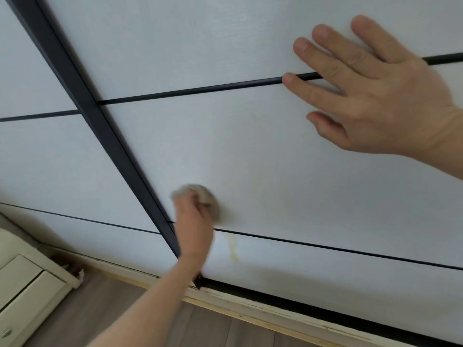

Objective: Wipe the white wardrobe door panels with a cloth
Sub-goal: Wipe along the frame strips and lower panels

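Your view is filled by the white wardrobe door [250, 151], the landmark for everything below. Thin black strips divide it into panels, and a broad black vertical frame bar [100, 126] runs diagonally across the picture from upper left to lower centre, separating this door from the neighbouring door [37, 159] to its left. Below the door's bottom edge lies a worn, cream-painted track sill [250, 306], and below that a grey-brown wood-plank floor [112, 309]. Off the door's lower left corner stands a cream drawer cabinet [27, 291].

Your right hand [375, 96] lies flat on the door at upper right, fingers straight and spread, crossing one black horizontal strip [188, 92]; it holds nothing.

Your left hand [194, 226] reaches up from the bottom of the picture to the middle panel, just right of the frame bar and just above the lower strip [325, 247]. It grips a bunched grey cloth [208, 199] and presses it against the panel; hand and cloth are motion-blurred, so the finger positions cannot be read.

A yellowish drip stain [233, 249] marks the lowest panel, just below that strip and just right of your left wrist.
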Available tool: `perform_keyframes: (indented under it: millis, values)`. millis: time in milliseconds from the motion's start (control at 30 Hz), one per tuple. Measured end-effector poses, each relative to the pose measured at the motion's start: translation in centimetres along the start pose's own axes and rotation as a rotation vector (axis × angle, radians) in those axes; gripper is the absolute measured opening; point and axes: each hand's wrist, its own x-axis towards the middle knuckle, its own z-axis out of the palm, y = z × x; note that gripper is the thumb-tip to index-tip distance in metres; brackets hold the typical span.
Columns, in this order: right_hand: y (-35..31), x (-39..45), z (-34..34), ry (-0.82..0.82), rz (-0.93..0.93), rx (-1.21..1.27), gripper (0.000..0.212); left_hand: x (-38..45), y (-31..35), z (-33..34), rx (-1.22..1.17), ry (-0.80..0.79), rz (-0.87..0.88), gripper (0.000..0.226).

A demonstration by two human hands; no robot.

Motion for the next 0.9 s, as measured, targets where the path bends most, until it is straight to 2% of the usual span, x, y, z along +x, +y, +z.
perform_keyframes:
  millis: [100,167,233,333,400,500,567,667,733,800,833,900]
  values:
    - [0.0,-0.2,0.0,-0.014,0.002,0.003,0.054,5.6,-0.6,-0.2,-0.056,0.363,-0.329,0.031]
    - [0.0,0.0,0.1,-0.021,-0.013,0.007,0.054,4.1,0.8,1.7,-0.036,0.413,-0.467,0.035]
    - [0.2,-0.1,0.1,-0.023,-0.011,0.003,0.054,-1.0,3.8,3.5,-0.141,0.265,-0.446,0.026]
    - [0.5,-0.2,-0.2,-0.032,-0.013,-0.007,0.054,-8.5,9.8,4.8,-0.313,-0.139,-0.34,0.022]
    - [0.4,0.0,-0.5,-0.03,-0.017,-0.013,0.053,-9.5,13.9,4.1,-0.39,-0.246,-0.308,0.021]
    - [0.4,-0.1,-0.9,-0.033,-0.004,0.048,0.048,-6.5,17.7,1.2,-0.533,-0.234,-0.257,0.013]
    - [0.2,-0.3,-2.0,-0.027,-0.01,0.179,0.045,-4.0,19.0,-1.1,-0.596,-0.238,-0.193,0.008]
    - [-2.6,-2.2,-2.6,-0.068,-0.104,0.367,0.05,-1.6,19.6,-3.2,-0.644,-0.373,-0.137,0.003]
    - [-5.1,-3.8,-2.9,-0.129,-0.161,0.41,0.052,-0.7,19.9,-3.8,-0.703,-0.494,-0.135,0.012]
    - [-6.3,-4.8,-2.6,-0.133,-0.127,0.425,0.045,-0.1,20.3,-4.5,-0.732,-0.579,-0.151,0.026]
    - [-6.2,-4.9,-2.5,-0.136,-0.096,0.427,0.046,0.3,20.4,-4.9,-0.697,-0.557,-0.104,0.03]
    - [-6.0,-4.9,-2.1,-0.161,-0.087,0.397,0.051,2.0,20.6,-6.5,-0.492,-0.38,0.143,0.031]
